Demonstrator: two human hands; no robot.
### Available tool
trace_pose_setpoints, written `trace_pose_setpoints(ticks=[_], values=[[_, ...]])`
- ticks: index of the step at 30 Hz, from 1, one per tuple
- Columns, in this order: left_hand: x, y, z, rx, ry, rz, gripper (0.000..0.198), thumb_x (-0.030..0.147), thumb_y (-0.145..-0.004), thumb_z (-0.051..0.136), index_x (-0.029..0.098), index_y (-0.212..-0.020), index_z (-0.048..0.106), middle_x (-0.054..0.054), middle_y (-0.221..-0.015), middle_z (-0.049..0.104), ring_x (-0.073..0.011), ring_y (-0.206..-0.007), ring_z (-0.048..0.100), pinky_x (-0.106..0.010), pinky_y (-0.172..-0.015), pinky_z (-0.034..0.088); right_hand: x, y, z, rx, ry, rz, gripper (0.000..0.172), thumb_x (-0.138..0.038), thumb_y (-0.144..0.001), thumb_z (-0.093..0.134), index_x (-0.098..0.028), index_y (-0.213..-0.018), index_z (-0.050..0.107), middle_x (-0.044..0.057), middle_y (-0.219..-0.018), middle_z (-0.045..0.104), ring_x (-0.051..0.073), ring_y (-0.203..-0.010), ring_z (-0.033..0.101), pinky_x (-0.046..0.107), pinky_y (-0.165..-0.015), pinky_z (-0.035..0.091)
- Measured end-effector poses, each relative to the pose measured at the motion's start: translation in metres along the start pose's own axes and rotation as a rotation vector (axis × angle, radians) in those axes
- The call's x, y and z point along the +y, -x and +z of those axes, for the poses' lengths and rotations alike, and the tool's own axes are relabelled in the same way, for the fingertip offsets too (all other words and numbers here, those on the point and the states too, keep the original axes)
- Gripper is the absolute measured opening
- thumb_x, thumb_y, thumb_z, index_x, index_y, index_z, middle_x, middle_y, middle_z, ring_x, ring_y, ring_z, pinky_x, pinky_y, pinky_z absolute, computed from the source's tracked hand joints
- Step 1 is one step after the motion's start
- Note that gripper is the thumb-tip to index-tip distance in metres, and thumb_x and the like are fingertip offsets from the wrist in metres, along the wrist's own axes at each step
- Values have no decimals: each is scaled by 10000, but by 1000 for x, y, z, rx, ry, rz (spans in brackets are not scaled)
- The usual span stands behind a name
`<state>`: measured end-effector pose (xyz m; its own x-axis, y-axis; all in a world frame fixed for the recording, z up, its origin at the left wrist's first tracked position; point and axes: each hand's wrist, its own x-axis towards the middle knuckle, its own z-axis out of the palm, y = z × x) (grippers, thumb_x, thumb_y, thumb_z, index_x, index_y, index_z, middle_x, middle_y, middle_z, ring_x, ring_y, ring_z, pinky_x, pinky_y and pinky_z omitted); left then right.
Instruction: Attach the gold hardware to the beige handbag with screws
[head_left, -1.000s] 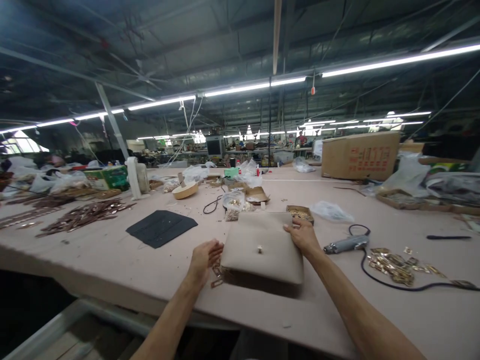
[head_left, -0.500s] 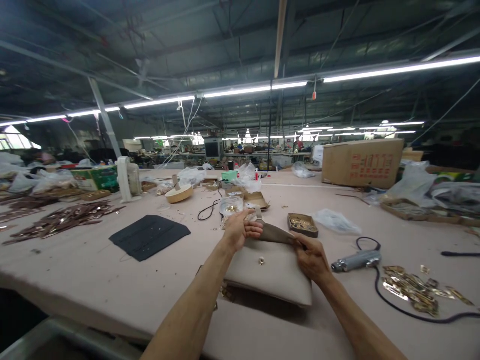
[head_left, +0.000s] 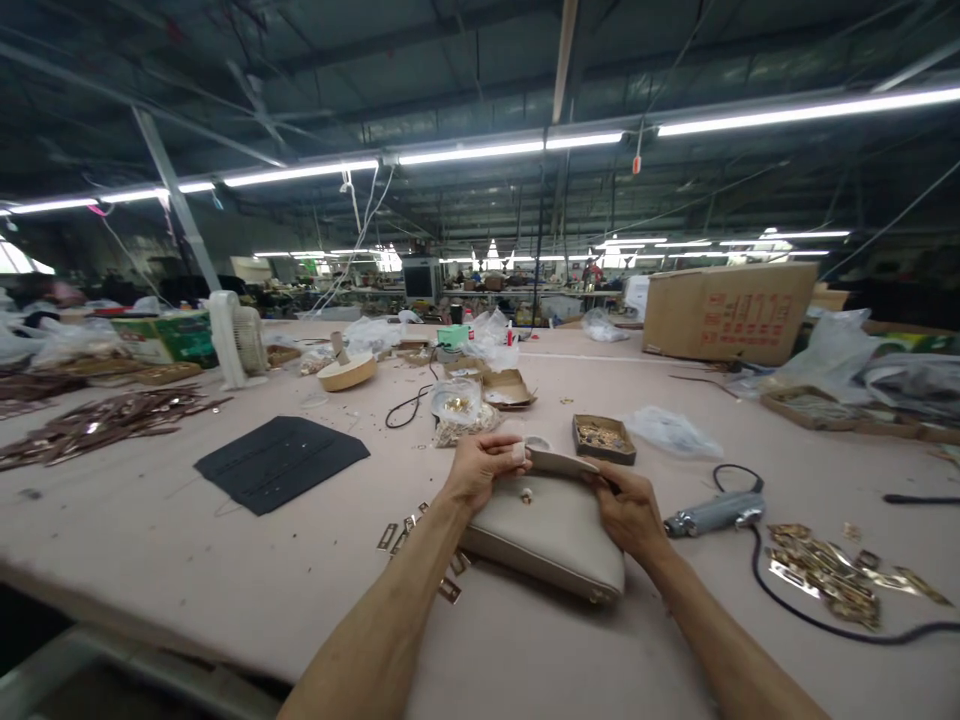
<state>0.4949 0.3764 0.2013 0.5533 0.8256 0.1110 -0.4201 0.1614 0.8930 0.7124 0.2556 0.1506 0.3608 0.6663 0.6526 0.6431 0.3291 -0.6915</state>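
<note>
Beige handbag nr tabletop's front edge, approx mid. Clasp post already on front panel; flap raised, not yet closed over it. R hand pinches flap's R end; L hand fingers drawn together at its L end, exact grip unclear. Gold plates L of bag still loose, unfitted; can't tell re flap's outer face. Elec. screwdriver unheld, toward R edge.
</note>
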Motion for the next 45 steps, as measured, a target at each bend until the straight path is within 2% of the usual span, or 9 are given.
trace_pose_setpoints(ticks=[11, 17, 19, 24, 26, 31, 37, 41, 45], values=[[-12, 7, 12, 90, -324, 363, 245, 213, -692, 853, 103, -906, 806, -114, -769, 775, -234, -666, 750, -325, -660, 624, -2, 0, -1, -4, -22, 33, 267, -404, -873, 640, -244, -1021, 795, 59, -1026, 782, 308, -985, 719, 431, -966, 541], [-3, 11, 17, 164, -293, 410, 170, 259, -678, 858, 144, -785, 795, -55, -618, 711, -154, -512, 643, -246, -500, 520, -2, 1, 0, -3, -26, 99, 288, -436, -839, 655, -238, -990, 799, 48, -943, 781, 291, -883, 698, 387, -873, 538], [12, 20, 15, 53, -252, 333, 209, 291, -638, 879, 142, -750, 786, -55, -598, 693, -110, -440, 552, -216, -416, 426, 1, 3, 1, -17, 17, 125, 268, -440, -838, 649, -225, -899, 796, 37, -794, 755, 252, -730, 657, 348, -755, 526], [46, 50, 2, -708, -250, -215, 531, 466, -459, 954, 105, -821, 809, -192, -722, 741, -198, -420, 598, -297, -368, 432, 2, 5, 3, -25, 49, 142, 280, -435, -862, 618, -208, -827, 778, 33, -731, 728, 231, -683, 620, 325, -686, 493], [50, 50, 1, -626, -202, -177, 649, 505, -490, 940, 110, -985, 799, -162, -714, 740, -157, -383, 561, -266, -358, 405, 0, 5, 3, -30, -6, 137, 300, -438, -870, 610, -208, -923, 797, 41, -832, 761, 250, -761, 656, 340, -748, 518], [42, 23, 2, -74, -93, 203, 584, 503, -790, 795, 105, -1197, 663, -46, -652, 684, -60, -376, 469, -153, -347, 309, 2, 3, 5, -10, -111, 122, 323, -435, -853, 638, -222, -1033, 801, 63, -1027, 782, 294, -958, 702, 411, -928, 532], [25, 11, 11, -37, -128, -26, 541, 560, -936, 595, 81, -1187, 614, -124, -788, 734, -184, -528, 674, -257, -401, 537, -4, 1, 0, 10, -129, 120, 258, -371, -831, 642, -238, -976, 808, 60, -1017, 784, 281, -982, 713, 403, -961, 537], [12, 2, 13, 12, -155, -62, 317, 357, -967, 594, 61, -878, 664, -182, -795, 753, -198, -592, 720, -278, -520, 610, 3, -7, -6, -53, -97, 83, 281, -313, -848, 565, -209, -959, 800, 47, -977, 778, 253, -960, 706, 366, -933, 538], [2, -5, 13, 20, -214, -76, 151, 183, -846, 727, 38, -886, 728, -173, -800, 768, -182, -591, 721, -230, -537, 612, 18, -12, -17, -102, -63, 120, 282, -305, -852, 573, -196, -992, 792, 24, -967, 772, 224, -927, 690, 318, -878, 534]])
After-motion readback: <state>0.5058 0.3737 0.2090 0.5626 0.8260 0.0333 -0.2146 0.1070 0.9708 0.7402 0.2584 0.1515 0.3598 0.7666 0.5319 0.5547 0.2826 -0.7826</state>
